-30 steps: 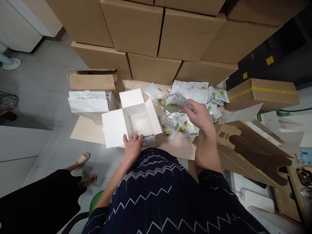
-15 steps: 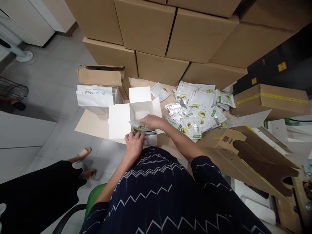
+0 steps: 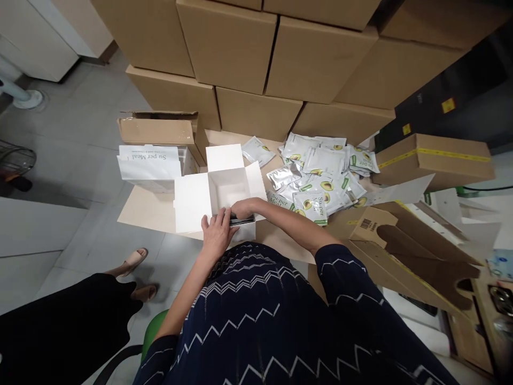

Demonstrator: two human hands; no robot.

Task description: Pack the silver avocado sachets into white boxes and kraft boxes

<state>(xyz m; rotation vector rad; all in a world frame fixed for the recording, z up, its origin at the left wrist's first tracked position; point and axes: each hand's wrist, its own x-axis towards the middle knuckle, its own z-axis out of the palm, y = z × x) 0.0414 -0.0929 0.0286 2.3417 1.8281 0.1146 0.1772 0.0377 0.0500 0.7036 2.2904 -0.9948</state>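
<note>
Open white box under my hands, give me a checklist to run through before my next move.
1. White box open at the top: ok, flaps spread outward.
2. Left hand on the box: ok, at its near edge.
3. Right hand clear of the box: not ok, it reaches inside.
4. Contents lined up: cannot tell, the hands partly cover them.
5. Loose pouches nearby: ok, piled right of the box.

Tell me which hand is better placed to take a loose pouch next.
Probably the right: the right hand, dipped into the white box, is nearer the loose pouches. The left hand rests at the box's near edge, farther off.
</note>
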